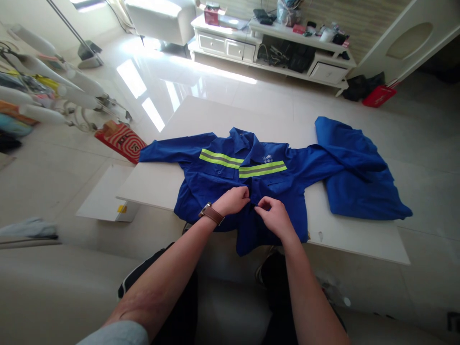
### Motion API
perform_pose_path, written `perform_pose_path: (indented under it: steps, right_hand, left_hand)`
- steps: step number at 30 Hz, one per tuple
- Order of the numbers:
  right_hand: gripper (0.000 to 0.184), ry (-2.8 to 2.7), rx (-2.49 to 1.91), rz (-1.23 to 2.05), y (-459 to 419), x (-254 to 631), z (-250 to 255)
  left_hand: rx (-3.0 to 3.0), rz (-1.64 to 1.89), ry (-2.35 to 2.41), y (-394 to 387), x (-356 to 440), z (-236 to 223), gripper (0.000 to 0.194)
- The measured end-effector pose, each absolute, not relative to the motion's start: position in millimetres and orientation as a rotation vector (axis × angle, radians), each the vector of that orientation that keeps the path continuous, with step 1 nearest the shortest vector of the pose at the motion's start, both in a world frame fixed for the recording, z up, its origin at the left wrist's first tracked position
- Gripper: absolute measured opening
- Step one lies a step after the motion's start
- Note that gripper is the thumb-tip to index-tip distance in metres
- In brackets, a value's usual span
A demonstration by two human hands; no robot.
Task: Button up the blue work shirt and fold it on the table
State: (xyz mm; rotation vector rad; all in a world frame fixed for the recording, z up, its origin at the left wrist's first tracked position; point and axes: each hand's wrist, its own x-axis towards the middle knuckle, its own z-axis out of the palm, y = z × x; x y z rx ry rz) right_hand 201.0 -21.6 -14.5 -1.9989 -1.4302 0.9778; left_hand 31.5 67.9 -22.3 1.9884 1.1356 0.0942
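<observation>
A blue work jacket (215, 179) with yellow-grey reflective stripes lies front-up on a low white table (151, 184), sleeves spread to both sides, its hem hanging over the near edge. My left hand (233, 200), with a brown watch on the wrist, pinches the jacket's front opening near the lower middle. My right hand (275, 215) pinches the other side of the same opening, fingers closed on the fabric. The two hands almost touch.
A second blue garment (355, 177) lies crumpled on the table's right part. A red patterned bag (120, 140) sits on the floor to the left, next to a drying rack (53, 91). A white TV cabinet (273, 48) stands at the far wall.
</observation>
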Motion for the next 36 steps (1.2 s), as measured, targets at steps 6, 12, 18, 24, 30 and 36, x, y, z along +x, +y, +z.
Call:
perform_pose_path:
  steps: [6,12,18,24,30,36]
  right_hand:
    - [0.013,-1.329,-1.79,1.105,-20,199,-16]
    - [0.035,-1.552,-1.968,0.96,-19,199,-13]
    - [0.022,-1.566,-2.117,0.827,-19,200,-10]
    - [0.016,-1.387,-2.026,0.846,-17,199,-9]
    - [0.02,-1.205,-1.941,0.858,-16,194,-17]
    - [0.023,-1.01,-1.83,0.96,-15,192,-24]
  left_hand:
    - [1.862,0.301,1.088,67,37,-19,0.005]
    - [1.851,0.313,1.057,66,36,-18,0.008]
    - [1.867,0.272,1.023,67,33,-17,0.003]
    - [1.844,0.243,0.902,67,28,-15,0.003]
    - [1.865,0.273,0.888,64,26,-12,0.003]
    - [1.82,0.296,0.847,61,29,-12,0.004]
